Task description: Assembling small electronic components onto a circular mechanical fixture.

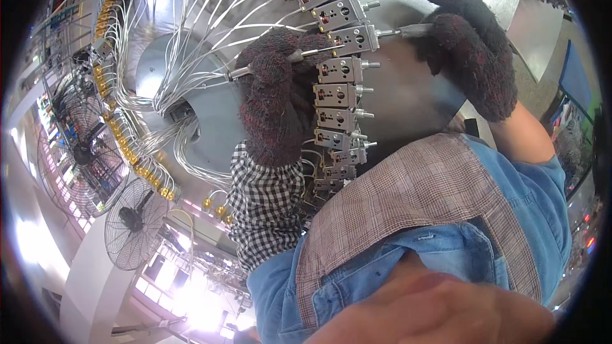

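Dark knitted work gloves cover both hands. My left hand (271, 105) is closed round a slim metal tool like a screwdriver (312, 53). The tool's thin tip lies against the face of a small metal thermostat-like block (354, 39) in a curved row. To the right of that block, my right hand (475, 51) grips a grey tapered tool (413, 30), whose end meets the block's threaded stud (386, 33). Part of this grip is hidden by the glove. More blocks of the same kind (336, 95) run above and below, each with a stud pointing right.
White wires (191, 38) fan out from a bundle in the round grey metal plate (210, 105) on the left. Brass fittings (121, 134) line its outer rim. A caged fan (132, 220) stands at lower left. A shiny metal surface (408, 89) lies under my right hand.
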A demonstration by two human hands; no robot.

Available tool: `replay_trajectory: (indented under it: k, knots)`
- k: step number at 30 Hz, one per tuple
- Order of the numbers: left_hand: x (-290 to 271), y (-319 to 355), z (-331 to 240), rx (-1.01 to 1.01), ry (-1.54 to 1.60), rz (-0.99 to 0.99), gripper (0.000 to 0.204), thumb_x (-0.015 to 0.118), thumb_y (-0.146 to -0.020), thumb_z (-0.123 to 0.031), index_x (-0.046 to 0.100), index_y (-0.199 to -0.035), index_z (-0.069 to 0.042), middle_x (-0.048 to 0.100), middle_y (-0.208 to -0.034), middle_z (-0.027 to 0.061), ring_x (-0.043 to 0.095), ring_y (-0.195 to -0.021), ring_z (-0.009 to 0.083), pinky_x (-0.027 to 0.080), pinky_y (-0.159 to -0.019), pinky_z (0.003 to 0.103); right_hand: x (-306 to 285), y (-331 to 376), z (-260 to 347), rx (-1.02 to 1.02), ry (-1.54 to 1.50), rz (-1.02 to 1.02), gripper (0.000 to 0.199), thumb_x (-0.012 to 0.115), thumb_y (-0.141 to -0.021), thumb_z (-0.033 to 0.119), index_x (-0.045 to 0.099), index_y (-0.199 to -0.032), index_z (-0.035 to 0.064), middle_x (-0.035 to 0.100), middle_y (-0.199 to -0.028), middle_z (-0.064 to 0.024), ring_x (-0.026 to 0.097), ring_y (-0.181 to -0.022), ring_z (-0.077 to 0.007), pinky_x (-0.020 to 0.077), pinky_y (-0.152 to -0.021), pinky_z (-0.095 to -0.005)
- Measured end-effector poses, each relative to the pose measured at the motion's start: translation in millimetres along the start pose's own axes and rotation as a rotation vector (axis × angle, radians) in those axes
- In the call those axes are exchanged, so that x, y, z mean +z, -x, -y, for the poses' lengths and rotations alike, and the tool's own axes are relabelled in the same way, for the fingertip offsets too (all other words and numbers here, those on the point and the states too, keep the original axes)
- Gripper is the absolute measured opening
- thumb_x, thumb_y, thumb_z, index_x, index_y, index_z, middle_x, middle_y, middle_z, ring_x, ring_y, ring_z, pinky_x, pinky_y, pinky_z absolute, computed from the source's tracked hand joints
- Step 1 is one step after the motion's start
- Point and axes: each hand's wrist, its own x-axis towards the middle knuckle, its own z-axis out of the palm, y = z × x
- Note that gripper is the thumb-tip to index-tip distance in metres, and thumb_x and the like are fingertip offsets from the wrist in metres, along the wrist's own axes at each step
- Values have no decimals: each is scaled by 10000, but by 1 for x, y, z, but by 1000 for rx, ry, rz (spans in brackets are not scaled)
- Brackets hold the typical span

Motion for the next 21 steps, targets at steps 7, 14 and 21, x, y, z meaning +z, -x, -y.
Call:
replay_trajectory:
  k: [7,14,21]
  knots:
    - [-1,-1,-1,-62,55,-18,380,502,-883,-322,494,-1078,5,586,-1004,153,601,-897,252,521,-774,378,2,-1,-1,36,-2,-31,363,477,-887,184,466,-1197,-4,573,-818,-79,552,-632,-123,441,-521,-224]
    - [2,-5,-8,-180,97,-54,367,493,-886,-324,491,-1071,-7,578,-1025,189,597,-935,287,541,-749,402,-1,1,-2,-36,44,62,389,498,-879,182,454,-1210,-19,577,-959,-126,581,-753,-167,488,-624,-264]
    - [10,-4,-6,-60,97,-50,353,518,-873,-322,503,-1049,-17,581,-1009,197,601,-918,287,540,-745,403,-6,-4,-7,-223,414,-42,354,480,-893,181,478,-1192,-7,562,-1101,-115,563,-945,-214,487,-751,-304]
